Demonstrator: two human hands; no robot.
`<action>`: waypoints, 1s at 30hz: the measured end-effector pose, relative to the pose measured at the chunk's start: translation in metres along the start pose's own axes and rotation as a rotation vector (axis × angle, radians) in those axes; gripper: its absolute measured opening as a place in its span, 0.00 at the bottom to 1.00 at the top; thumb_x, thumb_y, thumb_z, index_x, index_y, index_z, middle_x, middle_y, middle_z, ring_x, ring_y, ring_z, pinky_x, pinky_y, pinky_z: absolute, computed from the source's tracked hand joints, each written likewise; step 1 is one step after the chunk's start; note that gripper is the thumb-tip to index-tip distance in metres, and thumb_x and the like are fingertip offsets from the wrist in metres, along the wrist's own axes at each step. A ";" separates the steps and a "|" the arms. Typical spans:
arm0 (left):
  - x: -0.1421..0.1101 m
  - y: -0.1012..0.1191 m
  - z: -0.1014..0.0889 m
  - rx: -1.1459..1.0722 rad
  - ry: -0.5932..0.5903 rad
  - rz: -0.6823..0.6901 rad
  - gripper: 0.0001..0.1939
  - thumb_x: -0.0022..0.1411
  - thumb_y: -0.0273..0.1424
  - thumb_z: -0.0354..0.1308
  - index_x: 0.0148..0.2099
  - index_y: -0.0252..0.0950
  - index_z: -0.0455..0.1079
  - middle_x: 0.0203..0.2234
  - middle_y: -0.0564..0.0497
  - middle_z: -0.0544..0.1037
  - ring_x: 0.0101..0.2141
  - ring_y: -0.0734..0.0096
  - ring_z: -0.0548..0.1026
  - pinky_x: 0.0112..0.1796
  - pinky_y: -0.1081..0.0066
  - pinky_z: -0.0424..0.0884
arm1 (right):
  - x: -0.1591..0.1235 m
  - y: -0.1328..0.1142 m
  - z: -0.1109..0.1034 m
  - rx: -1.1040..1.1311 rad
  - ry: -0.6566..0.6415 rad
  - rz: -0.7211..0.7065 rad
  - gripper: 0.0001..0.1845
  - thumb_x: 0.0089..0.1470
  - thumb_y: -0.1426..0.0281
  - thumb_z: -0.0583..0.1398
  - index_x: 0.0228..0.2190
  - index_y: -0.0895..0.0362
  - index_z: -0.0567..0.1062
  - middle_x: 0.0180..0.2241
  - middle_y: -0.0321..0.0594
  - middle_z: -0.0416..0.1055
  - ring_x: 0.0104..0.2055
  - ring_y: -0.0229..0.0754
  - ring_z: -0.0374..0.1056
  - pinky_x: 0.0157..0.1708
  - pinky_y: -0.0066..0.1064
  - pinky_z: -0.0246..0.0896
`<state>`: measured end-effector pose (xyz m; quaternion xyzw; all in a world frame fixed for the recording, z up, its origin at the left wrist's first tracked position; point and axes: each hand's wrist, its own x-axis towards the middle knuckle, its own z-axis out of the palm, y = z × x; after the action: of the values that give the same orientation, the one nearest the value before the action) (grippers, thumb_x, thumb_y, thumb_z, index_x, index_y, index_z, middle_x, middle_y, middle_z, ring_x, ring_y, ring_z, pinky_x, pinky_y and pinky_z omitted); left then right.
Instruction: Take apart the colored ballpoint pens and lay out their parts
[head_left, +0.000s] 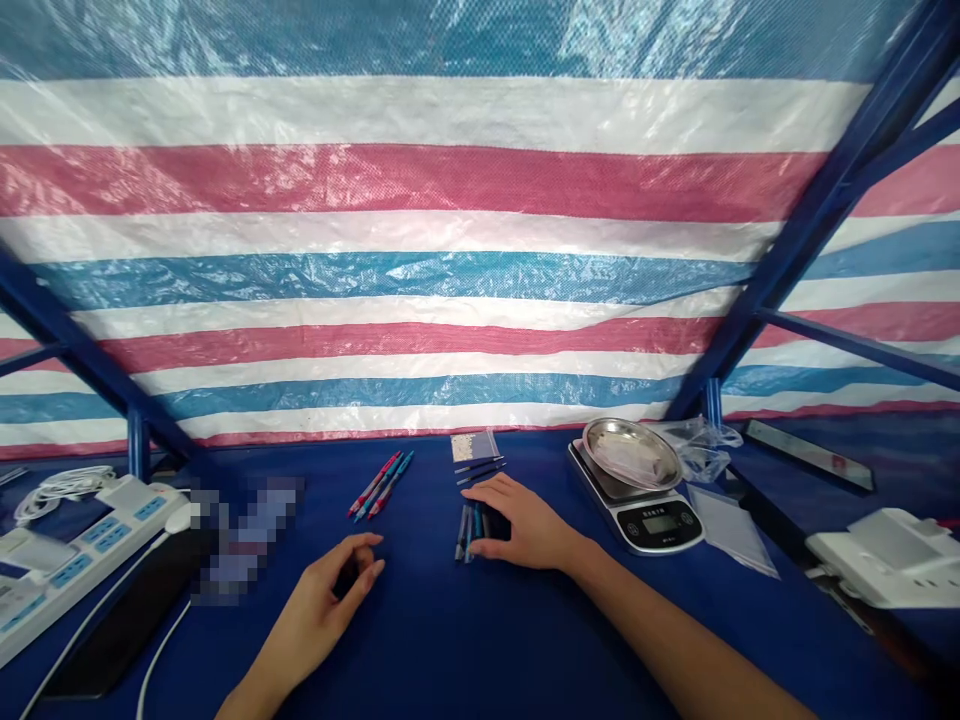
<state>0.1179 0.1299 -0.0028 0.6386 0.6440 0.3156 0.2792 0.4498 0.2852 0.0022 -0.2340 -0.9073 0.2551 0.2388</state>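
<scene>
My left hand rests on the blue table, fingers curled around a small dark thing I cannot make out. Further right, my right hand lies over a small bundle of pens, with fingers bent on a dark object among them. Beyond the hands lie three red and blue pens side by side. Two thin dark refills lie in front of a small clear bag.
A kitchen scale with a metal bowl stands at the right, clear plastic bags beside it. A white power strip with cables sits at the left, a white device at the far right. A striped tarp hangs behind.
</scene>
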 end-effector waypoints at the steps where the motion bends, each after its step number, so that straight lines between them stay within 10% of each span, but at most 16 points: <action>1: -0.007 -0.003 0.004 -0.003 -0.001 -0.016 0.23 0.74 0.49 0.56 0.63 0.44 0.70 0.41 0.49 0.80 0.42 0.60 0.79 0.31 0.72 0.74 | 0.000 -0.002 0.001 -0.011 -0.017 -0.008 0.47 0.53 0.43 0.71 0.66 0.53 0.71 0.61 0.50 0.73 0.63 0.57 0.67 0.65 0.49 0.61; 7: -0.002 0.008 0.030 0.164 0.052 0.028 0.22 0.72 0.51 0.55 0.59 0.46 0.75 0.39 0.49 0.82 0.40 0.57 0.80 0.48 0.58 0.75 | 0.002 -0.020 0.021 -0.096 -0.038 -0.016 0.56 0.44 0.38 0.72 0.67 0.51 0.69 0.61 0.51 0.70 0.63 0.61 0.63 0.66 0.57 0.54; 14: 0.061 0.035 0.053 0.208 0.024 0.000 0.22 0.74 0.49 0.50 0.57 0.42 0.75 0.34 0.51 0.80 0.33 0.63 0.78 0.37 0.65 0.72 | 0.002 -0.028 0.031 -0.146 -0.035 -0.067 0.28 0.61 0.58 0.67 0.59 0.55 0.75 0.57 0.49 0.70 0.62 0.55 0.62 0.63 0.48 0.62; 23: 0.149 0.055 0.067 0.139 -0.115 0.336 0.20 0.72 0.36 0.54 0.62 0.39 0.74 0.50 0.44 0.76 0.36 0.66 0.77 0.41 0.64 0.75 | 0.001 -0.019 0.037 -0.147 0.007 -0.021 0.30 0.62 0.54 0.66 0.58 0.58 0.73 0.59 0.52 0.67 0.69 0.60 0.53 0.68 0.54 0.58; 30: 0.159 0.053 0.064 0.154 -0.142 0.387 0.16 0.71 0.38 0.57 0.56 0.40 0.77 0.47 0.45 0.77 0.35 0.67 0.76 0.39 0.66 0.74 | 0.005 -0.019 0.039 -0.103 0.038 0.001 0.26 0.60 0.56 0.68 0.54 0.57 0.75 0.54 0.49 0.71 0.64 0.57 0.59 0.67 0.52 0.59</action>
<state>0.1965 0.2915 0.0039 0.7902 0.5103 0.2676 0.2085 0.4186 0.2597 -0.0148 -0.2513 -0.9144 0.2037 0.2432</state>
